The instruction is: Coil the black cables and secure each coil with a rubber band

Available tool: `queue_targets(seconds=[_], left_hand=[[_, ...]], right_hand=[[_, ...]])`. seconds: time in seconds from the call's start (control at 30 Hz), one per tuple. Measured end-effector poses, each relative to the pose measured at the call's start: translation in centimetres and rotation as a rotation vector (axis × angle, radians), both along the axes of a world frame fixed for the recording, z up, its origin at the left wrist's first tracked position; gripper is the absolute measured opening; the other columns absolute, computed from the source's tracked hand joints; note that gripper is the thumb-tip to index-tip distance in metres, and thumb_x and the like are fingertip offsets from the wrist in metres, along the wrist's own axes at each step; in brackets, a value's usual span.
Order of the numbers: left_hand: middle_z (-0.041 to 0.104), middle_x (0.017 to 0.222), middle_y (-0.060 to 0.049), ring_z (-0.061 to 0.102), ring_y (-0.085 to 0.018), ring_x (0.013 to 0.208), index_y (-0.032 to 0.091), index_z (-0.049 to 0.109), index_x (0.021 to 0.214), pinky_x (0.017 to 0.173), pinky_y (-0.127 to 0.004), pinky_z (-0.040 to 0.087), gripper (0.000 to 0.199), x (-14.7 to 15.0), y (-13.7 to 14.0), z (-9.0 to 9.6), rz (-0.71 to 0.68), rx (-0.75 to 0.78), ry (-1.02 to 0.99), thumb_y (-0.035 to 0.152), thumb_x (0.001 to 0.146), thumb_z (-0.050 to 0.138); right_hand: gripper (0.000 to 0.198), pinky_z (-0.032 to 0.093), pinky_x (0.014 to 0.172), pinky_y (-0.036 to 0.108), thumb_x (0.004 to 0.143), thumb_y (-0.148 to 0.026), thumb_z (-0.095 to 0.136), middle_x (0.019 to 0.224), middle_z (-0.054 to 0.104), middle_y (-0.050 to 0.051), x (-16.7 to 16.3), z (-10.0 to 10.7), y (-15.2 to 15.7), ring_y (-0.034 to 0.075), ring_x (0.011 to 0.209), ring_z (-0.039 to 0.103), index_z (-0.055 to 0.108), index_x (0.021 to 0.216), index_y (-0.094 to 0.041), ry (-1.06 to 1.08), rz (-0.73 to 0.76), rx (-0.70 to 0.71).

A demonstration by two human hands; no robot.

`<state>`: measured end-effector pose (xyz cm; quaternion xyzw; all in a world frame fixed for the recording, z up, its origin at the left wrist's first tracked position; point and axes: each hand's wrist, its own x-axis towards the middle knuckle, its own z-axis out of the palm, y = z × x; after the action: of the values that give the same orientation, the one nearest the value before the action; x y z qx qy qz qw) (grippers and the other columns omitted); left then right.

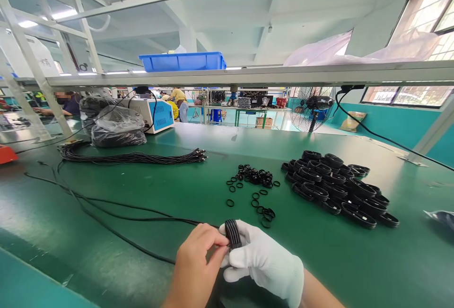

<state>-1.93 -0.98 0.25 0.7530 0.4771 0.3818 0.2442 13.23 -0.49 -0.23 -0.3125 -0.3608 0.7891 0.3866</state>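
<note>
Near the front of the green table, a black cable [233, 233] is wound into a small tight coil. My right hand [266, 260], in a white glove, is closed around the coil from the right. My bare left hand [198, 260] pinches the cable at the coil's left side, thumb and forefinger together; the exact spot under the fingertips is hidden. Loose lengths of cable [142, 217] trail from the hands to the left across the table. Beyond the hands lies a scattered heap of small black rings [253, 175]. Many finished-looking coils of black cable [331, 182] are piled at the right.
A bundle of straight black cables [135, 157] lies at the back left, before a plastic bag [118, 126] and a blue-and-white machine [156, 115]. Overhead, a shelf [248, 75] carries a blue tray [182, 62]. A fan [312, 104] stands behind the table; people work farther off.
</note>
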Motion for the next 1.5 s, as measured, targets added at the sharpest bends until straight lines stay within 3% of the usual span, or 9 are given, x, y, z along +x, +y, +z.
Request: queue_targets(seconds=[0.1,0.3,0.4,0.5,0.8,1.03,1.17,1.3,1.5], left_hand=[[0.065,0.08,-0.001,0.058,-0.018,0.077,0.024,0.065,0.078,0.069,-0.026,0.044,0.014,-0.2,-0.2,-0.1,-0.029,0.058,0.028,0.018,0.079,0.052],[0.067,0.094,-0.002,0.059,-0.02,0.087,0.024,0.066,0.092,0.076,-0.029,0.044,0.021,-1.9,0.9,1.9,0.038,-0.275,-0.168,0.032,0.084,0.048],[0.062,0.11,-0.003,0.055,-0.02,0.098,0.026,0.06,0.111,0.086,-0.03,0.042,0.031,-2.6,2.1,2.3,-0.192,-0.451,-0.298,0.029,0.082,0.052],[0.065,0.104,-0.004,0.057,-0.018,0.093,0.022,0.064,0.105,0.084,-0.029,0.042,0.028,-2.5,3.1,2.0,-0.426,-0.593,-0.416,0.026,0.078,0.057],[0.065,0.093,-0.002,0.057,-0.018,0.089,0.019,0.063,0.093,0.084,-0.03,0.042,0.018,-2.0,3.8,2.1,-0.369,-0.577,-0.398,0.029,0.079,0.057],[0.066,0.095,-0.003,0.058,-0.02,0.092,0.02,0.063,0.097,0.084,-0.032,0.042,0.025,-1.4,4.1,2.4,-0.223,-0.487,-0.275,0.037,0.081,0.054],[0.066,0.098,-0.004,0.06,-0.02,0.089,0.021,0.061,0.1,0.082,-0.031,0.044,0.034,-1.5,5.1,1.0,0.011,-0.343,-0.219,0.045,0.084,0.045],[0.065,0.098,-0.006,0.06,-0.022,0.089,0.019,0.06,0.096,0.082,-0.033,0.044,0.037,-2.3,6.1,-0.9,0.125,-0.255,-0.173,0.049,0.08,0.046],[0.064,0.103,-0.002,0.06,-0.023,0.094,0.026,0.061,0.096,0.083,-0.032,0.044,0.039,-3.3,6.9,-2.0,0.152,-0.27,-0.009,0.057,0.076,0.048]], right_hand=[[0.048,0.049,0.059,0.023,0.053,-0.015,0.079,0.084,0.055,0.001,0.3,-0.2,0.0,0.011,0.072,0.058,0.055,0.094,-0.014,0.057,0.008,0.015],[0.051,0.048,0.066,0.027,0.067,-0.029,0.067,0.106,0.059,0.01,1.4,-0.5,-0.1,0.017,0.083,0.062,0.05,0.114,-0.015,0.336,0.247,-0.019],[0.052,0.049,0.069,0.032,0.071,-0.035,0.058,0.113,0.059,0.013,1.3,-0.6,-0.4,0.02,0.086,0.063,0.05,0.117,-0.012,0.394,0.355,-0.033],[0.055,0.049,0.07,0.032,0.074,-0.041,0.05,0.113,0.061,0.015,1.0,-1.0,-0.5,0.022,0.085,0.064,0.052,0.116,-0.007,0.384,0.402,-0.069],[0.027,0.046,0.043,0.019,0.073,-0.029,0.065,0.08,0.063,0.007,0.0,-2.2,-0.3,0.01,0.053,0.06,0.053,0.089,-0.011,0.255,0.086,-0.027],[0.054,0.045,0.043,0.021,0.062,-0.034,0.071,0.096,0.057,0.007,0.1,-0.8,-0.1,0.011,0.053,0.06,0.046,0.105,-0.015,-0.062,-0.027,0.103],[0.049,0.043,0.045,0.023,0.062,-0.035,0.068,0.098,0.057,0.008,0.4,-0.4,-0.1,0.011,0.053,0.059,0.046,0.102,-0.017,-0.071,-0.059,0.118],[0.047,0.044,0.057,0.025,0.059,-0.032,0.068,0.076,0.058,0.002,0.3,0.6,-0.3,0.01,0.055,0.056,0.052,0.099,-0.015,-0.099,-0.119,0.149],[0.04,0.046,0.064,0.028,0.063,-0.025,0.063,0.08,0.06,0.001,3.6,3.0,2.2,0.014,0.069,0.056,0.06,0.102,-0.018,-0.778,-0.438,0.295]])
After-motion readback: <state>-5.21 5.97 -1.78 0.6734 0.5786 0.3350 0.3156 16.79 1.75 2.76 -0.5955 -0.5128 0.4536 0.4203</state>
